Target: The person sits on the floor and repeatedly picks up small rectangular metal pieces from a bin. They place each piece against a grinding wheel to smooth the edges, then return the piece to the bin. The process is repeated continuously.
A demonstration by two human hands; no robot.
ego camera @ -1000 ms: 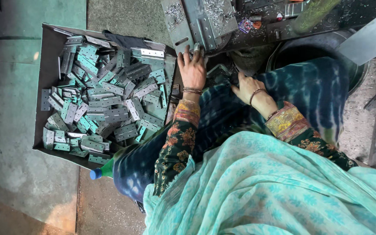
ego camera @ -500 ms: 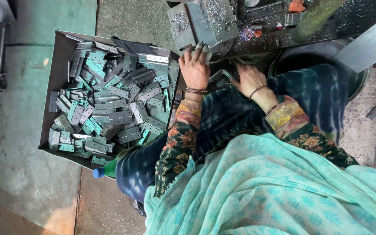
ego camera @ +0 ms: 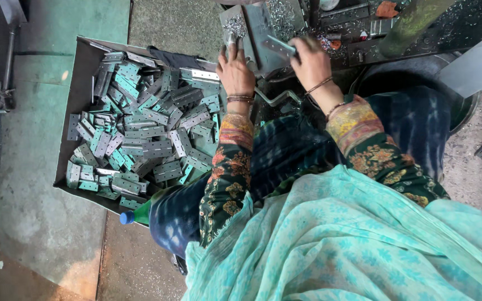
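My left hand [ego camera: 234, 68] reaches up to the grey metal block [ego camera: 255, 25] of a machine, fingers pressed close together; a small shiny piece shows at its fingertips, and I cannot tell if it is gripped. My right hand [ego camera: 311, 60] is closed on a flat grey hinge plate [ego camera: 279, 45], held at the machine's block. Left of my left arm, a dark metal tray [ego camera: 79, 78] holds a heap of several grey and green-tinted hinges [ego camera: 140, 128].
Metal shavings [ego camera: 277, 10] litter the machine bed at the top. A bent metal handle [ego camera: 277, 98] lies below my hands. A green bottle with a blue cap [ego camera: 126, 217] lies by the tray's near corner. A dark round tub [ego camera: 419, 78] stands at the right.
Both hands have moved up from my lap and the tray's edge to the machine block. The right hand now holds a hinge plate there.
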